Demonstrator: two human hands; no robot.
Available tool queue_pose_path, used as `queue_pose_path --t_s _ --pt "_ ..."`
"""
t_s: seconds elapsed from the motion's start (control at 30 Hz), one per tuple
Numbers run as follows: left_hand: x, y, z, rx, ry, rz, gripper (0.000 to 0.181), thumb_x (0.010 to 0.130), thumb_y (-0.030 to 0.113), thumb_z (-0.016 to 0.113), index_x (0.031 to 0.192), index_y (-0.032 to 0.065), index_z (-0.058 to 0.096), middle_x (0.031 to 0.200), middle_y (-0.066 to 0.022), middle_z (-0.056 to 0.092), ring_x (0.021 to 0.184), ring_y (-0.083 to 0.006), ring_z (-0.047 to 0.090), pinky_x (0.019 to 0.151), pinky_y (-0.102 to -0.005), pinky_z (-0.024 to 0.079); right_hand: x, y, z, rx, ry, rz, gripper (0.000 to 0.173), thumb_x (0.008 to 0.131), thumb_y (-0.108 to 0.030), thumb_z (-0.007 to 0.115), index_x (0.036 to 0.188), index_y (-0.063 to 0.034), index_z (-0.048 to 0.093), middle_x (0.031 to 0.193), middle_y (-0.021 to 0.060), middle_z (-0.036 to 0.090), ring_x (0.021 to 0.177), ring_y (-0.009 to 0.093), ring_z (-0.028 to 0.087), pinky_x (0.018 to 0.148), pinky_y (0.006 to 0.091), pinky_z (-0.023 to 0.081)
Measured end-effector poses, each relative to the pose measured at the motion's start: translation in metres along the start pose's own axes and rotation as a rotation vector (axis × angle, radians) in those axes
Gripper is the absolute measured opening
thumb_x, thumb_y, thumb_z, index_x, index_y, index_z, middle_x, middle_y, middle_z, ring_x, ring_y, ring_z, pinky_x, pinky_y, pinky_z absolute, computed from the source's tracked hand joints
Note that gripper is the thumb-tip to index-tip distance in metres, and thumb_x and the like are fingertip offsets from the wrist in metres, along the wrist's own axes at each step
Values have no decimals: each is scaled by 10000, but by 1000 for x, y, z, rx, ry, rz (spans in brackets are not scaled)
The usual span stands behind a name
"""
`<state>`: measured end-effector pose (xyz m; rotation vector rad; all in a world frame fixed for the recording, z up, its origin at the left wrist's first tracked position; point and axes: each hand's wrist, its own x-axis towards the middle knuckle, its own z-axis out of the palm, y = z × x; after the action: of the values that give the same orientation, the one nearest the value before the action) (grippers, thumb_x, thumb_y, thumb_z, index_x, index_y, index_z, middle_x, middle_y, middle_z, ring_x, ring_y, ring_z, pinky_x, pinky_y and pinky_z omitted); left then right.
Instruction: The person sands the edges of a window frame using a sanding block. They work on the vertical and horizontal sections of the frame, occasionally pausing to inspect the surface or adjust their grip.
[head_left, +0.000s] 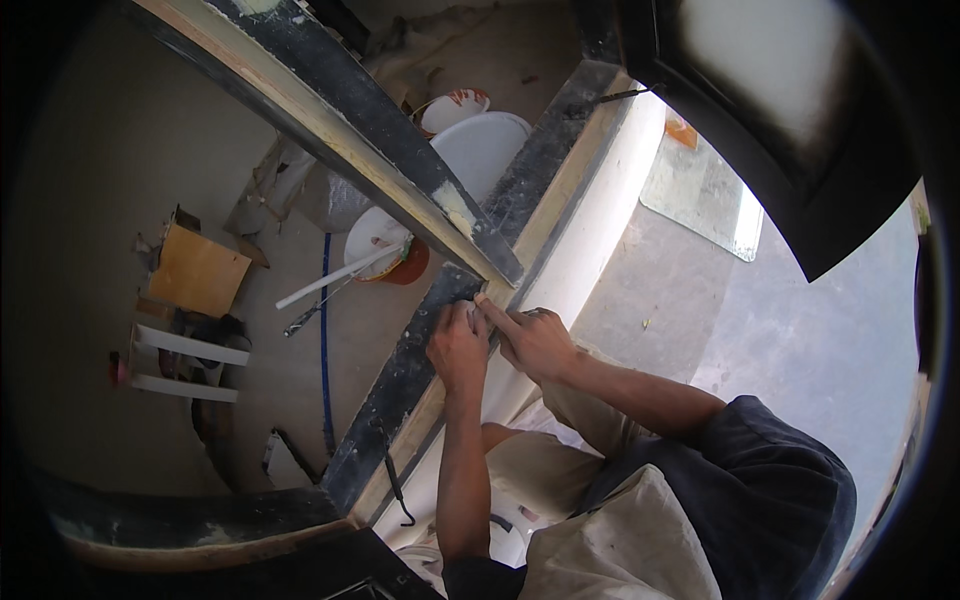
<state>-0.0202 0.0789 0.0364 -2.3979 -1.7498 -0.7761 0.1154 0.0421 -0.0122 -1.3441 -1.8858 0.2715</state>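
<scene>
Both hands meet at the dark-painted window frame's sill, beside the foot of its slanting middle post. My left hand has curled fingers around a small greyish piece at the sill; what it is cannot be made out. My right hand reaches in from the right, a finger extended to the same spot at the post's foot. Whether it also holds something is hidden by its own fingers. Bare wood shows along the frame's edge. A metal window hook hangs from the sill below my left hand.
Past the frame stand a white bucket with a pale stick across it, a large whitish round tub and a cardboard box. A blue hose runs over the floor. An open dark shutter juts in upper right, near a glass pane.
</scene>
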Motion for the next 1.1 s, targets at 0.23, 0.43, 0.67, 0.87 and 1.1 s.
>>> queue_pose_path --t_s 0.23,0.43,0.67,0.87,1.1 --pt "0 3 0 19 6 26 80 869 141 652 879 75 607 818 -90 599 734 -302 647 598 -413 526 2 4 3 -32 -13 9 780 764 -123 636 1484 -128 337 705 87 616 591 298 641 560 399 509" --pt "0 4 0 28 23 50 99 866 148 665 875 72 603 822 -87 594 742 -296 649 596 -407 533 0 7 3 -47 -15 42 812 757 -127 649 1498 -135 318 704 86 612 591 294 642 554 399 508" --pt "1 4 2 36 4 51 101 855 139 670 873 67 600 818 -95 586 741 -302 642 595 -417 524 2 7 1 -52 -59 28 839 766 -148 662 1515 -144 285 747 95 613 600 295 644 545 402 503" --pt "0 5 2 55 25 83 113 847 127 671 850 68 575 814 -94 567 744 -304 633 598 -423 520 0 9 4 -87 -57 10 797 796 -139 625 1516 -143 284 761 95 621 604 298 644 577 400 508" --pt "-1 6 0 52 27 115 116 857 127 658 846 73 556 806 -92 558 740 -303 630 592 -419 521 -3 10 9 -62 -79 18 816 799 -126 610 1528 -140 244 766 94 635 609 306 646 589 403 509"
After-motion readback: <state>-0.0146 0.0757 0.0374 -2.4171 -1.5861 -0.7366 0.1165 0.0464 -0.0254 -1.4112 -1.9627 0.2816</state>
